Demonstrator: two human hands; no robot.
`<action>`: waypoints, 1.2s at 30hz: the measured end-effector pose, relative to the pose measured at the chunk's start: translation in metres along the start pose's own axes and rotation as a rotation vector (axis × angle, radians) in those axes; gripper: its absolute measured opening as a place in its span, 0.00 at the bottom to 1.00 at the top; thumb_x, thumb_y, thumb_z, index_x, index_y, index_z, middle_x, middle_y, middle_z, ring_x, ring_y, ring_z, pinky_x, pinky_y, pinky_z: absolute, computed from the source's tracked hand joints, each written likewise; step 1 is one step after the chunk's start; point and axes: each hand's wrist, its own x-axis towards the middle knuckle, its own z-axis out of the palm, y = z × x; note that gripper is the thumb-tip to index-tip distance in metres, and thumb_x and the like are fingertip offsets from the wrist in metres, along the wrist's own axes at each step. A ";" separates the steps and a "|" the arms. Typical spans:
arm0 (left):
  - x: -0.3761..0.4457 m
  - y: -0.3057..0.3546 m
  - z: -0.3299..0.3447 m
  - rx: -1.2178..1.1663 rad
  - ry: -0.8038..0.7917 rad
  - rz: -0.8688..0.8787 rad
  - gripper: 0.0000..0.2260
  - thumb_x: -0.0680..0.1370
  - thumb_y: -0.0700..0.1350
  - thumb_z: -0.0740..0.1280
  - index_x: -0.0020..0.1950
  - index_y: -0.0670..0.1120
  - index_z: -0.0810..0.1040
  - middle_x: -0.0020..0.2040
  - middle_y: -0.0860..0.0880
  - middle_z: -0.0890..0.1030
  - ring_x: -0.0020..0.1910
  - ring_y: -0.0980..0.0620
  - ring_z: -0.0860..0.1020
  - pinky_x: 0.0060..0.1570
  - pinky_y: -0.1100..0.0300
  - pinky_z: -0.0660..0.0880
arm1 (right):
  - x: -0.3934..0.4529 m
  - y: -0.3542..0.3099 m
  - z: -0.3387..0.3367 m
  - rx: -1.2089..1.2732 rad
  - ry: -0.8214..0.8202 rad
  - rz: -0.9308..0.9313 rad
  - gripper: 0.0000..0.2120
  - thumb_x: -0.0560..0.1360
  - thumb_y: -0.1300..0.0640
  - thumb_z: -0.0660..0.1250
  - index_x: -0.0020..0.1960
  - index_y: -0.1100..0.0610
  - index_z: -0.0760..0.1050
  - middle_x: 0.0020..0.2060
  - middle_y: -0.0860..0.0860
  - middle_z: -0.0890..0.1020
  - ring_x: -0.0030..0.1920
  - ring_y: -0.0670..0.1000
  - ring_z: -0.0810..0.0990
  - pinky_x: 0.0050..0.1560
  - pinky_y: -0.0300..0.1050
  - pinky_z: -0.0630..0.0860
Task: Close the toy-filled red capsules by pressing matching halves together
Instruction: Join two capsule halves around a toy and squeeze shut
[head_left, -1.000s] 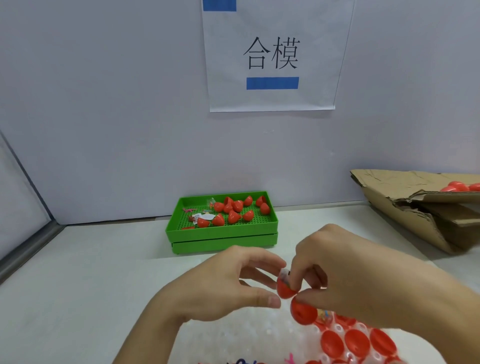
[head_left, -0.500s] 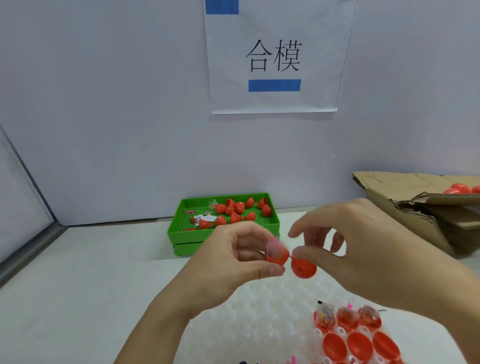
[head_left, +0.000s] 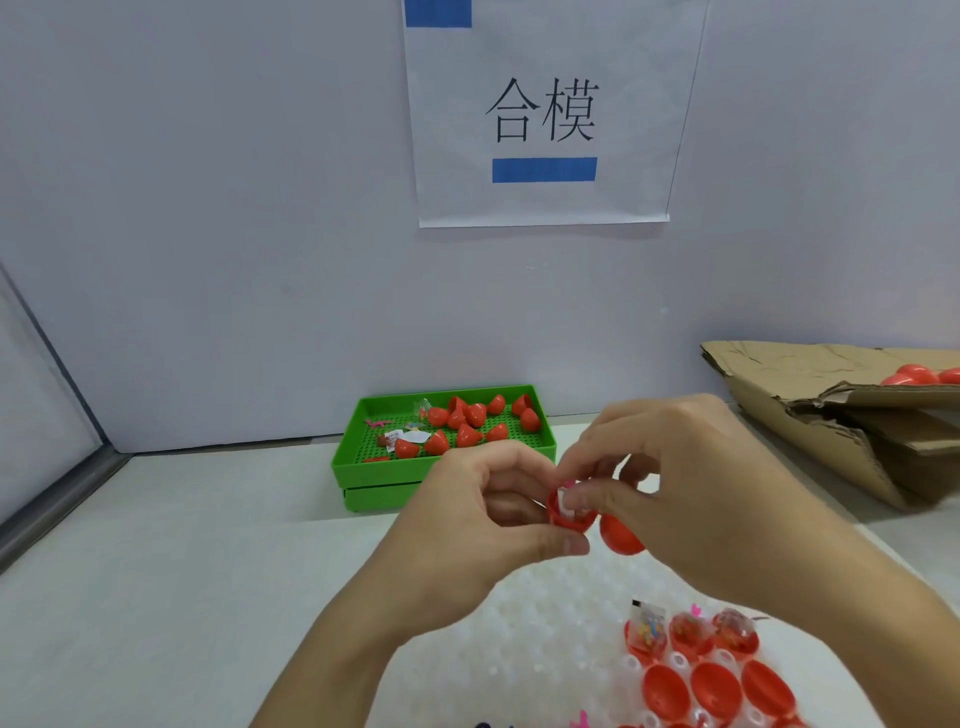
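My left hand (head_left: 483, 525) grips an open red capsule half (head_left: 569, 514) with a small bagged toy sticking out of it. My right hand (head_left: 691, 499) holds the matching red half (head_left: 621, 535) just to its right, while its fingertips press the toy down into the left half. The two halves are hinged side by side and stand apart. At the lower right, on a white bumpy holder (head_left: 519, 634), stand three toy-filled red halves (head_left: 691, 631) with their empty lids (head_left: 717, 691) lying open in front.
A green tray (head_left: 447, 473) with several loose red capsule halves and toy bags stands behind my hands by the wall. A torn cardboard box (head_left: 841, 415) holding red capsules (head_left: 919, 374) lies at the right. A paper sign hangs on the wall.
Both hands have lifted the capsule from the holder up in front of the green tray. My right fingers have come over the left half and now press on the toy.
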 end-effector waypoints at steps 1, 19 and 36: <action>0.000 0.000 0.000 -0.003 -0.001 0.001 0.14 0.67 0.35 0.80 0.48 0.46 0.82 0.45 0.46 0.86 0.45 0.45 0.85 0.50 0.57 0.82 | 0.000 0.001 0.001 0.024 0.003 -0.011 0.08 0.71 0.59 0.78 0.41 0.46 0.86 0.36 0.40 0.82 0.34 0.43 0.81 0.40 0.39 0.78; 0.000 0.005 -0.003 -0.066 0.085 0.058 0.14 0.67 0.34 0.78 0.48 0.43 0.80 0.44 0.47 0.87 0.45 0.48 0.86 0.47 0.58 0.82 | -0.002 0.006 -0.008 -0.030 0.004 -0.082 0.05 0.69 0.46 0.74 0.46 0.39 0.85 0.41 0.36 0.81 0.48 0.41 0.77 0.46 0.35 0.74; 0.000 0.005 -0.002 -0.062 0.066 0.069 0.13 0.67 0.33 0.78 0.46 0.47 0.82 0.43 0.46 0.87 0.46 0.48 0.86 0.47 0.59 0.82 | -0.002 0.004 -0.001 -0.020 0.046 -0.119 0.03 0.72 0.48 0.72 0.41 0.42 0.85 0.41 0.38 0.80 0.46 0.43 0.78 0.44 0.32 0.72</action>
